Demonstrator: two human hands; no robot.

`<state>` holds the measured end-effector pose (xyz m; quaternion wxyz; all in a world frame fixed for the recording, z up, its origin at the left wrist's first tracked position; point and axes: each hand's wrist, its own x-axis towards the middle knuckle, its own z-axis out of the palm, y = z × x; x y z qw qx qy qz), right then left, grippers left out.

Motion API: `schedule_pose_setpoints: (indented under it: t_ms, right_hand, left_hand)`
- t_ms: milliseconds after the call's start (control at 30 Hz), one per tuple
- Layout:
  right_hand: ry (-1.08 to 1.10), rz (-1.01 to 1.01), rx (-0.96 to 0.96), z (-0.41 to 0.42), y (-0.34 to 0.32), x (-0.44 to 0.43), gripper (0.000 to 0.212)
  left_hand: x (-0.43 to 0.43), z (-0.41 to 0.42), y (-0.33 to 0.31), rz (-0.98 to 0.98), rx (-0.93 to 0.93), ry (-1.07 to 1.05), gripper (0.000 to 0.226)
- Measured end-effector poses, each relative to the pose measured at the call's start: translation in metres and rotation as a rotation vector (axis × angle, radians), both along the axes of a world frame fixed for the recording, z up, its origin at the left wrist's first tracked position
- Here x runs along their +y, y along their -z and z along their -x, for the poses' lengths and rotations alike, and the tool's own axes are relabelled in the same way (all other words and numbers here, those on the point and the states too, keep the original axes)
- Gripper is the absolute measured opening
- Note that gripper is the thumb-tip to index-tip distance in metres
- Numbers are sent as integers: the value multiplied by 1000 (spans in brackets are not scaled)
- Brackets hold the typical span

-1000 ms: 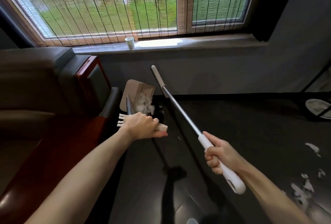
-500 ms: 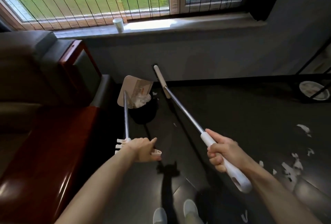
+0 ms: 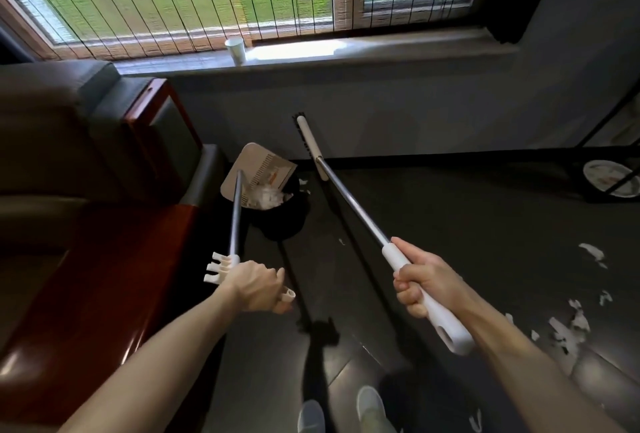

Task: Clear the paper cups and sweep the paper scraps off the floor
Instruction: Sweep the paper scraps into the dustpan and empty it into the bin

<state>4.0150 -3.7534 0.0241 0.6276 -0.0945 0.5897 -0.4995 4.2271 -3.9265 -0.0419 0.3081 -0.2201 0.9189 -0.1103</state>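
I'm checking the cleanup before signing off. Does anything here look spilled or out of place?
Yes. Torn paper scraps litter the floor on the right, a few bits lie beside the black bin, and one paper cup stands on the windowsill.

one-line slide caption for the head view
Left hand holds a scrap-filled dustpan at the black bin; right hand grips the broom.

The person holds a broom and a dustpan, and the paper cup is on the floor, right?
Not quite. The head view shows the paper cup standing on the windowsill, not the floor. The broom and dustpan are held, yes.
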Motion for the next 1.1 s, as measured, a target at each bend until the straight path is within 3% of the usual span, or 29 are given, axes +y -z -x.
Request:
schedule_pose_setpoints:
  t_ms: [200, 600, 1100]
  right_hand:
    - [-19, 40, -5, -4, -8, -12, 68]
    - [-38, 25, -33, -2, -1, -15, 69]
    - [-27, 48, -43, 5, -7, -17, 67]
  left_hand:
    - [21, -2, -12, 18, 28, 53, 72]
    - [49, -14, 45, -135, -47, -59, 53]
    - [48, 11, 9, -51, 35, 18, 61]
